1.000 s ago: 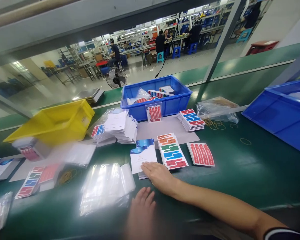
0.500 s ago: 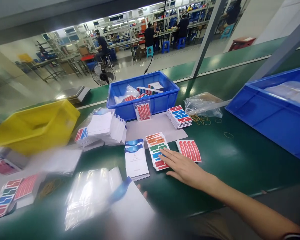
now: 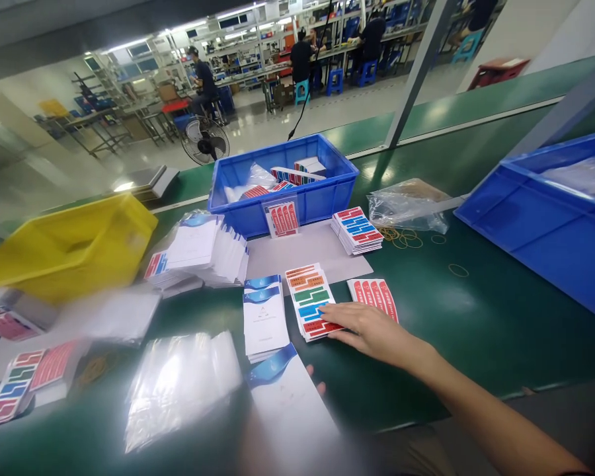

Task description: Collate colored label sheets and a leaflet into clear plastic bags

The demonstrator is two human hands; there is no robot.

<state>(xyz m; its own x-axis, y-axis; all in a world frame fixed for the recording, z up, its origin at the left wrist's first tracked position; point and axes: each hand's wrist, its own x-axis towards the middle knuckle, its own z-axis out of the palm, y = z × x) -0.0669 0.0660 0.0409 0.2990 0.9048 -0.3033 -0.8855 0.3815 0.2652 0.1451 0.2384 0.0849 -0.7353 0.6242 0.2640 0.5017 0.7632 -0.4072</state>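
My left hand (image 3: 317, 381), mostly hidden, holds a white leaflet (image 3: 290, 396) with a blue wavy band at low centre; only fingertips show past its right edge. The leaflet's top overlaps the lower end of a stack of similar leaflets (image 3: 265, 324). My right hand (image 3: 371, 330) is at the right edge of a stack of sticker sheets (image 3: 311, 297) in orange, green, blue and red. Its fingers lie bent together on the top sheet, with the thumb at the lower edge, closed on the sheet's edge. Partly behind this hand is a pile of red sticker sheets (image 3: 374, 294).
Clear plastic bags (image 3: 183, 383) lie at left front. Behind stand a blue bin (image 3: 287, 208), a yellow bin (image 3: 79, 244) and fanned leaflets (image 3: 193, 244). A banded sticker stack (image 3: 357, 230), rubber bands (image 3: 401, 237) and another blue bin (image 3: 540, 218) are to the right.
The leaflet in my left hand has moved up and right, to the leaflet stack. My right hand's fingers have gone from spread flat to bent together at the sticker sheets' edge.
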